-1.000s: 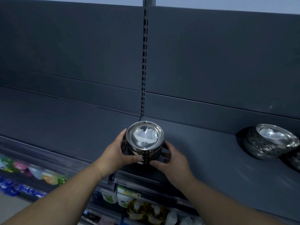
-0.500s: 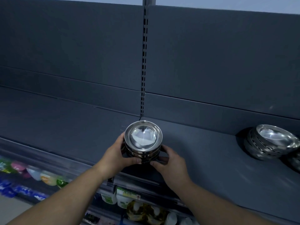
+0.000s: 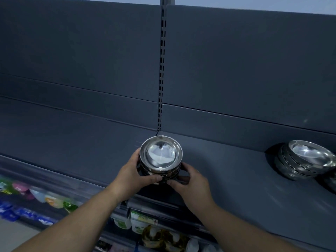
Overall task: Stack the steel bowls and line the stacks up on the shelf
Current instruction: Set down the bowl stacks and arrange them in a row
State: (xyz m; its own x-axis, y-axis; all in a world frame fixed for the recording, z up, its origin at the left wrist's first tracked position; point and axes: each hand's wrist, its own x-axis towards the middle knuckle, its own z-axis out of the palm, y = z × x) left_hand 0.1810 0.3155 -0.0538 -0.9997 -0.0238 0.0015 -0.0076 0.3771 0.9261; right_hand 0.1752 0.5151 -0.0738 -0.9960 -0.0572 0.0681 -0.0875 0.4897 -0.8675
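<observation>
While a leaning stack already lay at the far right of the shelf, the job looked partly done, with lining up left. The stack of steel bowls sat at the shelf's near edge, centre. The left hand and right hand gripped it from either side, fingers curled round its walls.

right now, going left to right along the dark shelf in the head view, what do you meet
left hand → gripped stack of steel bowls → right hand → bare stretch of shelf → second stack of steel bowls near the right edge
</observation>
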